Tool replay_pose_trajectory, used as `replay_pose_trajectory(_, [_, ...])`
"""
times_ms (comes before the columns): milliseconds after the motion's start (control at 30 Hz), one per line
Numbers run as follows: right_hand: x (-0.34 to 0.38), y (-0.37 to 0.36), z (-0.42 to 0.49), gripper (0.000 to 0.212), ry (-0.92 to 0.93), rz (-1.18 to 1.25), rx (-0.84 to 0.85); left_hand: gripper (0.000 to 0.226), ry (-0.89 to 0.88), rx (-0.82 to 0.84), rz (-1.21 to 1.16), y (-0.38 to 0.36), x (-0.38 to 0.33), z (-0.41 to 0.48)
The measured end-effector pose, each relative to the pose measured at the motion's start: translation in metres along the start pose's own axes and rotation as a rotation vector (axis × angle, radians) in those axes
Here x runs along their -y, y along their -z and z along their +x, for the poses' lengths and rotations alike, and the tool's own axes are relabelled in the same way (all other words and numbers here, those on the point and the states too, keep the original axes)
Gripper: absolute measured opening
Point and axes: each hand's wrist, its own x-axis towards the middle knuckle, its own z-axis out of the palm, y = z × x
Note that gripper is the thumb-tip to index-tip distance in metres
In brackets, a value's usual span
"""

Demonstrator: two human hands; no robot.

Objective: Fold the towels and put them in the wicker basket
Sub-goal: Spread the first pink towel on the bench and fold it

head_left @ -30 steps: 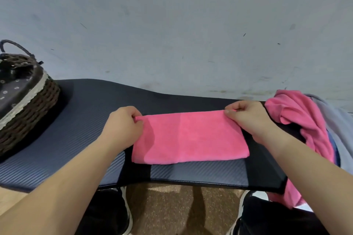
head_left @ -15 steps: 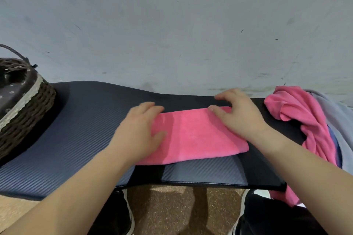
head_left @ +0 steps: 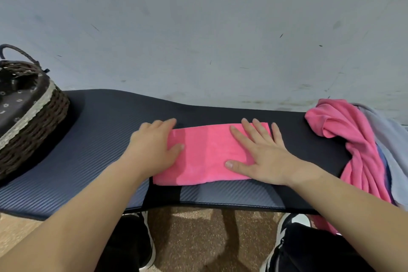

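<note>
A pink towel (head_left: pixel 207 152), folded into a long strip, lies flat on the dark mat (head_left: pixel 92 139) in front of me. My left hand (head_left: pixel 154 148) presses flat on its left end with straight fingers. My right hand (head_left: pixel 262 150) lies spread flat on its right half. The wicker basket (head_left: pixel 33 126) with a dark flowered lining stands at the far left of the mat, well apart from both hands. A heap of unfolded towels, pink (head_left: pixel 351 139) over grey (head_left: pixel 390 137), hangs over the right end.
A grey wall (head_left: pixel 198 28) rises directly behind the mat. The mat's front edge (head_left: pixel 220 203) is close to my body, with my black shoes (head_left: pixel 287 225) and speckled floor (head_left: pixel 194 234) below.
Both hands let go of the towel's far corners and flattened onto it, then slid outward along the strip. My view shifted slightly.
</note>
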Motion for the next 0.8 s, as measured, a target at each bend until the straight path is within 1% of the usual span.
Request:
replay_pose_trajectory(33, [0.002, 0.002, -0.001, 0.098, -0.009, 0.004, 0.014, 0.077, 0.052, 0.012, 0.029, 0.003, 0.001, 0.001])
replay_pose_trajectory(100, [0.007, 0.005, -0.003, 0.102, -0.021, 0.023, 0.048, 0.073, 0.129, 0.077, 0.012, 0.004, 0.002, 0.001])
replay_pose_trajectory(133, [0.007, 0.005, -0.002, 0.104, -0.024, 0.025, 0.069, 0.067, 0.155, 0.101, -0.024, 0.003, 0.002, 0.000])
replay_pose_trajectory(233, [0.007, 0.005, 0.000, 0.109, -0.032, 0.016, 0.134, 0.037, 0.215, 0.148, -0.184, 0.005, 0.004, 0.001])
replay_pose_trajectory(300, [0.007, 0.006, 0.001, 0.109, -0.038, 0.022, 0.152, 0.033, 0.216, 0.177, -0.231, 0.008, 0.004, 0.000])
replay_pose_trajectory(367, [0.009, 0.007, 0.002, 0.110, -0.042, 0.016, 0.160, 0.031, 0.191, 0.163, -0.245, 0.012, 0.002, -0.004])
replay_pose_trajectory(400, [0.010, 0.008, 0.002, 0.111, -0.048, 0.019, 0.166, 0.026, 0.183, 0.132, -0.290, 0.015, 0.001, -0.005])
replay_pose_trajectory(467, [0.012, 0.008, 0.003, 0.112, -0.069, 0.039, 0.182, 0.017, 0.220, 0.083, -0.521, 0.023, 0.002, -0.009])
replay_pose_trajectory(533, [0.016, 0.007, 0.004, 0.113, -0.083, 0.045, 0.181, 0.023, 0.287, 0.117, -0.764, 0.029, 0.007, -0.014])
replay_pose_trajectory(567, [0.019, 0.006, 0.004, 0.113, -0.085, 0.041, 0.173, 0.023, 0.322, 0.154, -0.819, 0.030, 0.011, -0.016])
replay_pose_trajectory(633, [0.026, 0.002, 0.004, 0.112, -0.091, 0.033, 0.139, 0.020, 0.366, 0.202, -0.846, 0.029, 0.019, -0.020])
replay_pose_trajectory(700, [0.035, -0.003, 0.004, 0.110, -0.104, 0.031, 0.087, 0.022, 0.393, 0.164, -0.895, 0.031, 0.023, -0.022])
replay_pose_trajectory(800, [0.049, -0.010, 0.003, 0.108, -0.107, 0.032, 0.044, 0.027, 0.404, 0.049, -0.983, 0.042, 0.021, -0.026])
